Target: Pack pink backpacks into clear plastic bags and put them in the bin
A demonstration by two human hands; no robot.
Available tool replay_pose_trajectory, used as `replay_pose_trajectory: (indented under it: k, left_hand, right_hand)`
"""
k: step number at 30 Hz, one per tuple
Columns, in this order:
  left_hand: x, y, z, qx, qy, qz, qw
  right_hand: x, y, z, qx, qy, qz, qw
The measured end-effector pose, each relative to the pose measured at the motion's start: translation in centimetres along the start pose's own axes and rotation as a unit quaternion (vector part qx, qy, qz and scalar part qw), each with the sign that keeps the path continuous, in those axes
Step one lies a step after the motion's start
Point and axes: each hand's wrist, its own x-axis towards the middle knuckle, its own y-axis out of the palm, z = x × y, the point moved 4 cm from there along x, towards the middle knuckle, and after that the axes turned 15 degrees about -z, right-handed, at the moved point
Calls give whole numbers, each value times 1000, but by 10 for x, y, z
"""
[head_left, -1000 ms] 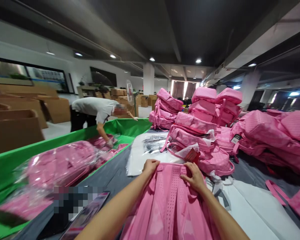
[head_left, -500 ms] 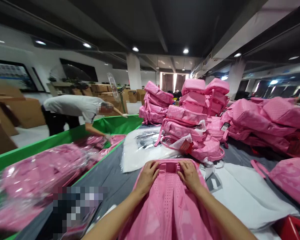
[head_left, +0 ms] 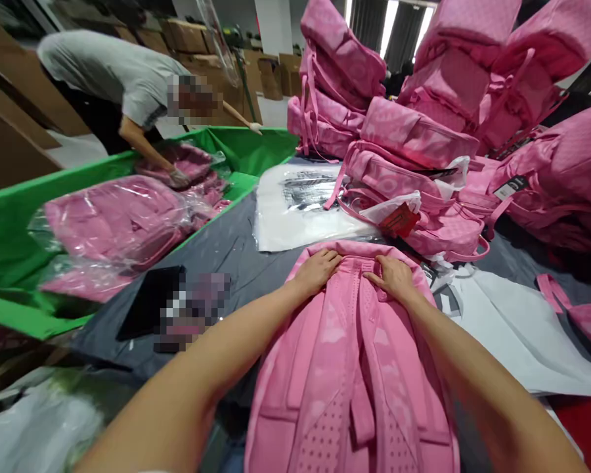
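Two bare hands are working at the top of a pink backpack [head_left: 342,355], which is lying straps-up before the person, its top end on the grey table cover [head_left: 231,243]. The left hand [head_left: 318,271] is bending its fingers over the strap tops; the right hand [head_left: 396,276] is holding its thumb apart from its fingers there. Whether either is pinching fabric, I cannot tell. On the stacked bags, a black tag [head_left: 509,188] is showing pale marks, perhaps lettering, too small from here to read; dark print on the white plastic bags [head_left: 300,230] is blurring too. Compared with half a second ago, the view is tilting lower, showing more of the backpack's straps.
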Motion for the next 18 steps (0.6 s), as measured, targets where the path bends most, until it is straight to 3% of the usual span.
replay_pose_trajectory:
  k: [4, 6, 9, 12, 18]
  left_hand:
    - [30, -15, -16, 10, -44, 30, 999]
    - [20, -14, -38, 13, -77, 36, 996]
    - [-9, 4, -71, -4, -138, 76, 987]
    - [-23, 23, -83, -15, -152, 103, 983]
    - [-21, 34, -71, -16, -150, -6, 989]
  right_hand:
    - [33, -1, -2, -30, 16, -8, 999]
    - [36, -1, -2, -39, 26, -18, 999]
    - [32, 2, 1, -54, 41, -39, 997]
    - [27, 2, 8, -60, 32, -40, 997]
    - [32, -34, -12, -57, -46, 10, 997]
